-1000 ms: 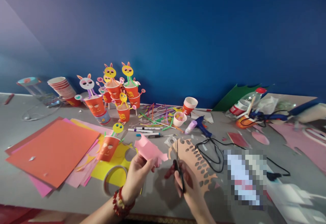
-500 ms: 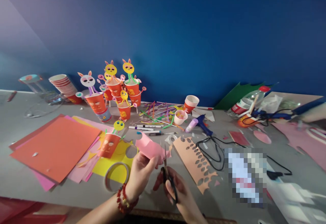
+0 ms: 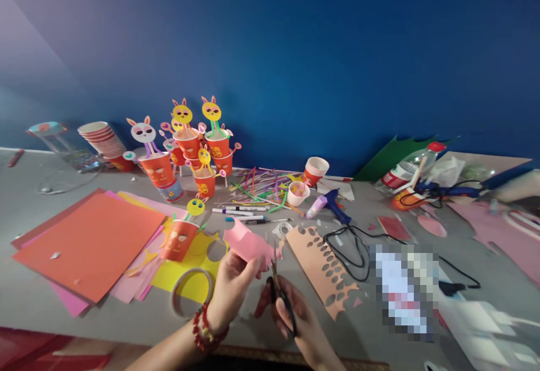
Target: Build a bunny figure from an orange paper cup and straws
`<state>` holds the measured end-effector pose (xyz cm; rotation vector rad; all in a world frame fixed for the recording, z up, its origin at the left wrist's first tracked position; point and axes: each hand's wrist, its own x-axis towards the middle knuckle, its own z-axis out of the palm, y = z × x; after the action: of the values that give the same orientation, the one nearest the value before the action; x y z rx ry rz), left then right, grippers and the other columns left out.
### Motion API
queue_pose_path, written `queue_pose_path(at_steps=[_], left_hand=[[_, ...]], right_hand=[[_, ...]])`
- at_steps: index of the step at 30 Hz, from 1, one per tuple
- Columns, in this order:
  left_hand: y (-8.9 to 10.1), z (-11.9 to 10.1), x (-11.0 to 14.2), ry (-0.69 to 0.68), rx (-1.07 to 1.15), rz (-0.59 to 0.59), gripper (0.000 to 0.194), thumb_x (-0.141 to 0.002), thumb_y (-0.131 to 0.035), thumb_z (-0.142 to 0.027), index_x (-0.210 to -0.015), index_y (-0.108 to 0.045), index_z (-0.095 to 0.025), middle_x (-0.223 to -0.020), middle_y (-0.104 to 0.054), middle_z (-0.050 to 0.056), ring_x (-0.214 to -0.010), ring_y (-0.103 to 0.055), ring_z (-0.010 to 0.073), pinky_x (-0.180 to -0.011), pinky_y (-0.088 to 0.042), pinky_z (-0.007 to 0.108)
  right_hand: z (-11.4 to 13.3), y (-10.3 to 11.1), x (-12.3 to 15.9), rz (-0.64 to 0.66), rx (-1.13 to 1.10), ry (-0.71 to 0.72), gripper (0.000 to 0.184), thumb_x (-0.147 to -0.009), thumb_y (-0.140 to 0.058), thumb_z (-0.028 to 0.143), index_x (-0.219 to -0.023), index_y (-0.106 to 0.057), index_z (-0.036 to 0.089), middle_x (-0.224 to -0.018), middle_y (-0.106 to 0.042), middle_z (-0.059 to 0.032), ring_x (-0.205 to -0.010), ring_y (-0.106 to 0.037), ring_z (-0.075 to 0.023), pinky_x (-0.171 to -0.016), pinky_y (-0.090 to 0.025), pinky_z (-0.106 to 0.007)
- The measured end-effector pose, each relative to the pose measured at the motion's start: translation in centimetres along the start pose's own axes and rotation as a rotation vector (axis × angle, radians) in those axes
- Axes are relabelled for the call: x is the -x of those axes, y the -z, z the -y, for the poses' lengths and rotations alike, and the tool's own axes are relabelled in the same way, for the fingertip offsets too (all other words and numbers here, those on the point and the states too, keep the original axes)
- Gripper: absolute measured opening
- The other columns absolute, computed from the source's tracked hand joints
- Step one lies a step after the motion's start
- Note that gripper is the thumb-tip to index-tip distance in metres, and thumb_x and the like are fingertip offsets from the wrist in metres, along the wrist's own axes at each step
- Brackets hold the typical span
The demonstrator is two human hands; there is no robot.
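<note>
Left hand (image 3: 237, 282): fingers pinch pink paper (image 3: 248, 241) at twelve o'clock
Right hand (image 3: 297, 310): fingers grip scissors (image 3: 276, 285)
Blades (image 3: 275, 263): at paper's four o'clock; its flexing may steer them toward your left thumb (image 3: 253, 268)

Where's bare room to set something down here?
Bare tabletop shows between the stacked sheets, tape roll and left forearm; another patch, nearside of the punched peach sheet, right of the right forearm. Crowded: pens, straws, cup figures.
</note>
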<state>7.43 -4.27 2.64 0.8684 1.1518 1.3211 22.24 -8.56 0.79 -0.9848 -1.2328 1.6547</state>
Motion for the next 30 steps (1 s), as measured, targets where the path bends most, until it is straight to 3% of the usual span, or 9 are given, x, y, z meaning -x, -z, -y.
queue_pose_path(at_steps=[12, 14, 17, 20, 23, 26, 30], left_hand=[[0.2, 0.3, 0.1, -0.010, -0.025, -0.003, 0.024, -0.073, -0.079, -0.035, -0.072, -0.065, -0.015, -0.062, -0.068, 0.001, -0.056, -0.057, 0.0125, -0.056, -0.048, 0.022], [0.3, 0.3, 0.1, -0.013, -0.026, -0.008, 0.024, -0.073, -0.079, -0.035, -0.072, -0.065, -0.015, -0.062, -0.068, 0.001, -0.056, -0.057, 0.0125, -0.056, -0.048, 0.022], [0.5, 0.1, -0.1, -0.018, -0.026, -0.015, 0.026, -0.071, -0.080, -0.037, -0.070, -0.066, -0.015, -0.061, -0.068, 0.002, -0.055, -0.057, 0.0131, -0.055, -0.048, 0.023], [1.1, -0.1, -0.6, -0.021, 0.006, -0.052, 0.028, -0.068, -0.082, -0.039, -0.068, -0.066, -0.015, -0.059, -0.069, 0.002, -0.054, -0.058, 0.0136, -0.054, -0.048, 0.023], [2.0, -0.1, -1.2, -0.031, 0.036, -0.082, 0.029, -0.068, -0.082, -0.039, -0.069, -0.065, -0.016, -0.061, -0.068, 0.002, -0.055, -0.058, 0.0132, -0.054, -0.048, 0.023], [2.6, 0.1, -1.5, -0.030, 0.035, -0.083, 0.030, -0.069, -0.082, -0.039, -0.068, -0.065, -0.015, -0.061, -0.068, 0.001, -0.057, -0.058, 0.0133, -0.055, -0.048, 0.023], [2.4, 0.2, -1.2, -0.001, 0.050, -0.051, 0.031, -0.068, -0.084, -0.040, -0.068, -0.066, -0.015, -0.062, -0.070, 0.003, -0.056, -0.057, 0.0127, -0.054, -0.048, 0.022]], right_hand=[[-0.4, -0.6, -0.3, -0.014, -0.035, -0.040, 0.048, -0.088, -0.059, 0.069, -0.086, -0.057, 0.021, -0.066, -0.062, 0.0012, -0.041, -0.026, -0.0053, -0.038, -0.020, -0.018], [-0.8, -0.6, -0.3, -0.023, -0.017, -0.034, 0.047, -0.088, -0.059, 0.068, -0.087, -0.059, 0.021, -0.072, -0.065, -0.0007, -0.041, -0.032, -0.0058, -0.037, -0.024, -0.018], [-1.1, 0.0, -0.3, -0.050, 0.058, -0.027, 0.042, -0.086, -0.063, 0.064, -0.086, -0.062, 0.021, -0.078, -0.068, -0.0031, -0.052, -0.052, -0.0109, -0.044, -0.037, -0.019], [-0.8, 2.0, -0.1, -0.119, 0.303, -0.051, 0.033, -0.083, -0.068, 0.054, -0.089, -0.068, 0.021, -0.078, -0.073, -0.0045, -0.063, -0.065, -0.0181, -0.054, -0.047, -0.024], [-0.4, 4.8, 0.6, -0.262, 0.823, -0.030, 0.023, -0.078, -0.071, 0.036, -0.096, -0.073, 0.023, -0.078, -0.077, -0.0050, -0.057, -0.067, -0.0219, -0.052, -0.047, -0.028], [-0.2, 6.7, 1.3, -0.376, 1.255, 0.055, 0.026, -0.077, -0.067, 0.023, -0.103, -0.071, 0.023, -0.088, -0.080, -0.0073, -0.074, -0.076, -0.0299, -0.062, -0.053, -0.033], [-0.2, 6.7, 1.3, -0.341, 1.459, 0.054, 0.024, -0.082, -0.066, 0.021, -0.105, -0.064, 0.022, -0.084, -0.080, -0.0064, -0.070, -0.078, -0.0275, -0.057, -0.052, -0.030]])
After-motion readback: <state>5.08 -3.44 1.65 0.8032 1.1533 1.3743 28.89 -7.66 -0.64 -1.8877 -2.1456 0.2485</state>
